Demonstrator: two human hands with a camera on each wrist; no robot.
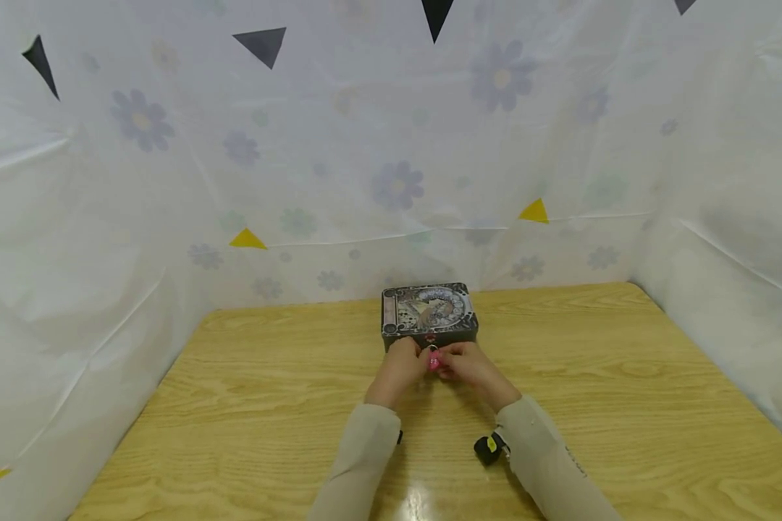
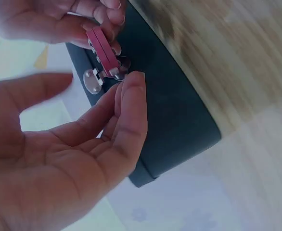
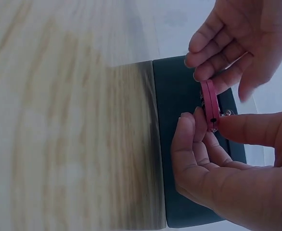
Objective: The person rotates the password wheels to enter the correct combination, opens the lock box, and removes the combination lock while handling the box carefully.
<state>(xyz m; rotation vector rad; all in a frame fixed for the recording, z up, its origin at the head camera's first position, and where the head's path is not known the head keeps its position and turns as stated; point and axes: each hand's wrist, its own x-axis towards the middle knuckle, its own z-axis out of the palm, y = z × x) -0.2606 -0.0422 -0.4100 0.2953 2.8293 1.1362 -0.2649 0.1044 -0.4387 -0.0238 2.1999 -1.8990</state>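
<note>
A dark tin box with a printed lid lies on the table, its clasp facing me. At its front is a small pink combination padlock. My right hand pinches this padlock between thumb and fingers, as the right wrist view shows with the padlock edge-on. Close on the other side is my left hand. Its thumb stands apart and its bent fingers reach the box front beside the clasp; whether they touch the padlock I cannot tell. In the head view the hands partly cover the box front.
The wooden table extends to both sides of the box. Behind it hangs a pale flowered sheet, with similar sheeting at left and right. A black wrist device hangs by the right sleeve.
</note>
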